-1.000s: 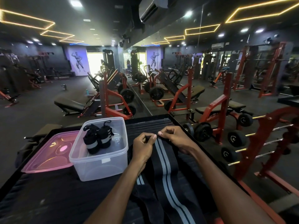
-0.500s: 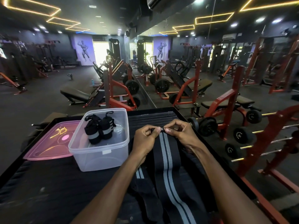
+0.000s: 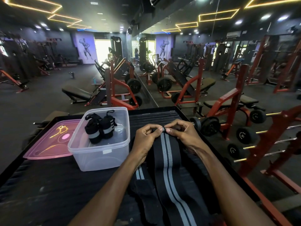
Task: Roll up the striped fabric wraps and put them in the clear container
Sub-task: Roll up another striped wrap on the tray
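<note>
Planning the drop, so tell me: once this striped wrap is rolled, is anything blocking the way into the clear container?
Nothing visible does. The clear container is open, its pink lid lying beside it, with two rolled wraps at its far end and bare floor nearer.

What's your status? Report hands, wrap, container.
Left hand and right hand pinching striped wrap end. Clear container holds two rolls. Nothing blocking.

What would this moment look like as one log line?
step: starting roll | hands: both pinch far end of flat striped wrap | clear container: open, two rolled wraps inside
</note>
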A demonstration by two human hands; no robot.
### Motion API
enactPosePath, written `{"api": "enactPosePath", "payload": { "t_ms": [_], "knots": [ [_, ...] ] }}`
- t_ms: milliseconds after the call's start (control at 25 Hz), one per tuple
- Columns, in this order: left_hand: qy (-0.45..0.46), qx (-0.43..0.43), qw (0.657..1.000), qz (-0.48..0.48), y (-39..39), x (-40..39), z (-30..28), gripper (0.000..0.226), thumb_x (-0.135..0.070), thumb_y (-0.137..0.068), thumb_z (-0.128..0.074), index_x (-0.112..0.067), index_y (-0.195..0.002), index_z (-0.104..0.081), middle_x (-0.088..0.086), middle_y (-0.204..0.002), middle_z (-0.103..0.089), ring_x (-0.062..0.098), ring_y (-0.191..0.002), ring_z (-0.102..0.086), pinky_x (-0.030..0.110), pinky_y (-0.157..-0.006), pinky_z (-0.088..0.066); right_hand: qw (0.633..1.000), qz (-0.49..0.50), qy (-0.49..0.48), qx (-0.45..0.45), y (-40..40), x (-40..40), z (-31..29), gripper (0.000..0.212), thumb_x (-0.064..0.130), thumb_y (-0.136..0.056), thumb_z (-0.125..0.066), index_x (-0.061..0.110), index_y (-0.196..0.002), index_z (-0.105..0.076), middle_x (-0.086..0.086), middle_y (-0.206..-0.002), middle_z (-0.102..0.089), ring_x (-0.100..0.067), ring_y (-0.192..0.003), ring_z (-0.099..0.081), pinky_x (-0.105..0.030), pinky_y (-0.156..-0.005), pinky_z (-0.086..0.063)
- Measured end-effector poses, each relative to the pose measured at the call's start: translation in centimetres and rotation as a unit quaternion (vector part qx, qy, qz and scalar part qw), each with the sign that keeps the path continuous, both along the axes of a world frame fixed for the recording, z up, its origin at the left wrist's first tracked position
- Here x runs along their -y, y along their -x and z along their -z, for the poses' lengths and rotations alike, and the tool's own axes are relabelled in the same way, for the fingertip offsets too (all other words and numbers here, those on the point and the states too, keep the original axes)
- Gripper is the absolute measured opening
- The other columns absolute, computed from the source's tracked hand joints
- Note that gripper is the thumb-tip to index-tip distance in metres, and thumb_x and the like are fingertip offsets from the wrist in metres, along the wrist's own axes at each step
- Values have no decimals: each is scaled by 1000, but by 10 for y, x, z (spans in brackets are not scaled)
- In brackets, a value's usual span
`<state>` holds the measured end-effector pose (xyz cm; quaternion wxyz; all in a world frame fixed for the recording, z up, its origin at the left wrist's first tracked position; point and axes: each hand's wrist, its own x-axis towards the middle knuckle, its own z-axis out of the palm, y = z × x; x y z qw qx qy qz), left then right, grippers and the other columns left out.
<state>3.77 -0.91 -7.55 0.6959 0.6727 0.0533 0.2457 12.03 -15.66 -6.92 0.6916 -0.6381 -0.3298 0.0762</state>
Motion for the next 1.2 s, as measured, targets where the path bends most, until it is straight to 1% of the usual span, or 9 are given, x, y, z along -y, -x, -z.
{"api": "enactPosePath", "payload": {
  "t_ms": [200, 320, 520, 600, 760, 880, 1000, 1080, 1200],
  "knots": [
    [-35, -1, 999, -28, 0, -1, -2, 9, -7, -89, -70, -14, -84, -73, -4, -82, -74, -5, -74, -68, 8, -70, -47, 1000, -2, 11, -12, 6, -2, -2, 11, 5, -81, -78, 8, -92, -76, -5, -94, -76, -14, -91, -69, -22, -74, -53],
    [-51, -3, 998, -26, 1, -3, -2, 15, -6, -89, -69, -19, -83, -73, -7, -84, -75, -4, -79, -69, 9, -73, -48, 999, -2, 22, -38, 6, -2, -3, 14, 19, -82, -77, 7, -90, -76, -13, -91, -74, -19, -82, -66, -27, -64, -47],
    [-27, -34, 999, -9, -2, -3, 2, 13, -27, -91, -69, -18, -83, -76, 1, -87, -76, 11, -88, -70, 24, -83, -53, 999, 23, 17, 23, 7, 0, -6, 12, 1, -81, -76, -1, -93, -74, -3, -89, -74, -3, -82, -68, -13, -68, -49],
    [-20, -21, 999, -16, -2, -2, 1, 10, -18, -91, -69, -17, -84, -75, 0, -86, -76, 7, -84, -68, 22, -82, -52, 1000, 16, 7, 9, 6, 1, -5, 15, 1, -81, -76, -3, -96, -74, -7, -92, -74, -6, -84, -68, -16, -71, -49],
    [6, -2, 1000, 7, 0, -1, -1, 18, -1, -90, -66, -17, -86, -75, -3, -87, -76, 3, -86, -69, 18, -83, -52, 999, 6, 22, -24, 2, -1, -1, 16, 20, -86, -76, 6, -94, -77, -23, -100, -72, -29, -89, -64, -44, -79, -48],
    [53, -11, 998, 28, -3, -1, 2, 14, -4, -90, -67, -15, -90, -75, 5, -95, -76, 17, -98, -70, 30, -94, -53, 999, 21, 20, 29, 1, 2, -3, 13, 5, -83, -76, 4, -95, -77, -11, -100, -77, -24, -100, -72, -38, -95, -54],
    [41, -18, 999, 14, -4, 1, 3, 9, -17, -91, -68, -17, -86, -75, 3, -89, -77, 20, -94, -72, 34, -91, -54, 1000, 5, 6, 27, 4, 3, -5, 20, -3, -80, -75, 1, -100, -76, -13, -104, -76, -26, -104, -71, -36, -97, -55],
    [23, -4, 1000, -2, -4, 1, 3, 13, -11, -91, -67, -19, -83, -73, -3, -83, -76, 11, -86, -71, 27, -85, -54, 1000, -8, -4, -13, 6, 2, -5, 20, 0, -82, -75, 0, -102, -75, -15, -104, -75, -25, -98, -71, -36, -89, -56],
    [-4, 10, 1000, -7, -3, -1, 3, 14, -6, -90, -67, -18, -85, -72, -6, -85, -74, 3, -84, -68, 19, -80, -50, 998, -17, -1, -57, 6, 1, -4, 14, 12, -88, -72, 3, -98, -75, -10, -85, -74, -20, -73, -66, -29, -60, -49]
  ]
}}
